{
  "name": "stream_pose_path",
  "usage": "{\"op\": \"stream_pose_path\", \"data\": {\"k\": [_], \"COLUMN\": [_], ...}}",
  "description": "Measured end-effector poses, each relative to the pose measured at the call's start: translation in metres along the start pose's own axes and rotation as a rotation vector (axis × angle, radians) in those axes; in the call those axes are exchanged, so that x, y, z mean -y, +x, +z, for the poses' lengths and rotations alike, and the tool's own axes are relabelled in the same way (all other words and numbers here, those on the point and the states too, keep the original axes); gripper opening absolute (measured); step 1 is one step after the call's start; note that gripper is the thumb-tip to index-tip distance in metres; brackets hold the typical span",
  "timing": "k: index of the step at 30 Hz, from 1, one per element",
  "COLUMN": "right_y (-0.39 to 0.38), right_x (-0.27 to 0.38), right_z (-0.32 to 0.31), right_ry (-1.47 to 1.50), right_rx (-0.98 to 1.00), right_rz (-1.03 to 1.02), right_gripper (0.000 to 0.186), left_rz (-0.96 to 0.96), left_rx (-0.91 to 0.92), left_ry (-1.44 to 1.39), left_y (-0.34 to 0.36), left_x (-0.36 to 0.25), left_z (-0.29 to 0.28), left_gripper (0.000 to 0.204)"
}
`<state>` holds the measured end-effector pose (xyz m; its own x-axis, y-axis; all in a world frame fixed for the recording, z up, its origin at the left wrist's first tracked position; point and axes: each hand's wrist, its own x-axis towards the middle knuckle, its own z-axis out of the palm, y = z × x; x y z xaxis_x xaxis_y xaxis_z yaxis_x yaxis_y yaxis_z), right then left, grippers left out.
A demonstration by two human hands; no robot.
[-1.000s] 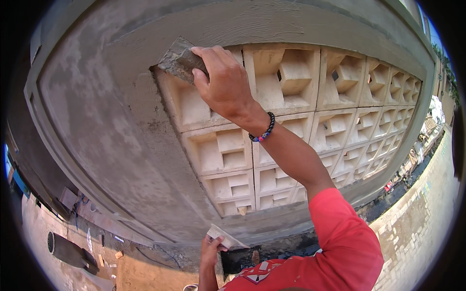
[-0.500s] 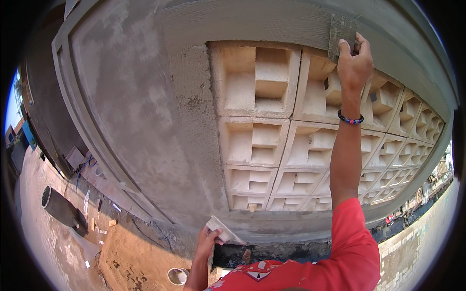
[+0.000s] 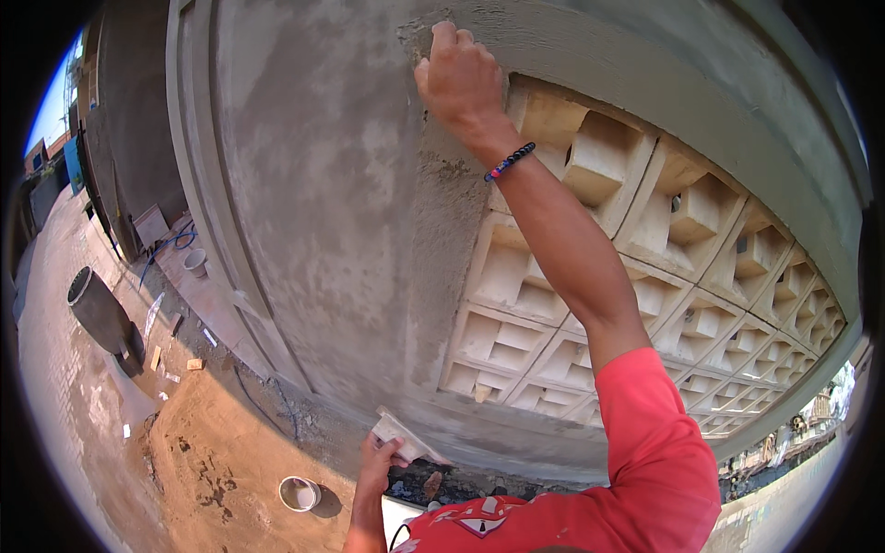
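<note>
My right hand point(image 3: 464, 81) is raised against the grey plastered wall point(image 3: 304, 184), its fingers wrapped round a small dark plastering float point(image 3: 417, 35). Most of that tool is hidden behind the hand and blends with the wet plaster. It presses near the upper left corner of the block opening. Low down, my left hand point(image 3: 380, 459) grips a pale, flat rectangular plastering float point(image 3: 406, 437), held tilted close to the foot of the wall. Cream-coloured ventilation blocks point(image 3: 604, 166) fill the opening to the right, partly covered by my right forearm.
A white bucket point(image 3: 300, 494) stands on a sand heap point(image 3: 212, 461) at lower left. Farther left are a dark cylindrical drum point(image 3: 100, 309), a small pale bucket point(image 3: 195, 263) and scattered scraps. A dark trench point(image 3: 461, 486) runs along the wall's foot.
My right hand has swept left along the top band of plaster, from above the blocks to their upper left corner. The view has shifted; my left hand still holds its float low down.
</note>
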<state>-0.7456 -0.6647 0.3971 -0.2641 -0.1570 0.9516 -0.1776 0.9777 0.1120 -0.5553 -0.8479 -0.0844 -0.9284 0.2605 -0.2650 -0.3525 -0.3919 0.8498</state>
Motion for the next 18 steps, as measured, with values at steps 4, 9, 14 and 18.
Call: {"op": "stream_pose_path", "data": {"k": [4, 9, 14, 18], "right_y": [-0.02, -0.047, -0.053, -0.039], "right_x": [-0.002, -0.087, -0.151, -0.121], "right_z": [-0.02, -0.152, -0.192, -0.153], "right_ry": [0.208, 0.155, -0.183, -0.241], "right_rx": [-0.066, -0.48, -0.564, -0.432], "right_rz": [-0.095, 0.354, 0.561, 0.461], "right_gripper": [0.035, 0.036, 0.04, 0.043], "left_rz": [0.001, 0.028, -0.001, 0.023], "left_rx": [0.008, 0.002, 0.014, 0.059], "left_ry": [-0.007, -0.014, 0.022, 0.054], "left_y": [-0.002, -0.005, 0.008, 0.012], "left_x": [0.002, -0.008, -0.009, -0.02], "left_z": [-0.004, -0.007, -0.017, -0.01], "left_gripper": [0.038, 0.039, 0.038, 0.036]}}
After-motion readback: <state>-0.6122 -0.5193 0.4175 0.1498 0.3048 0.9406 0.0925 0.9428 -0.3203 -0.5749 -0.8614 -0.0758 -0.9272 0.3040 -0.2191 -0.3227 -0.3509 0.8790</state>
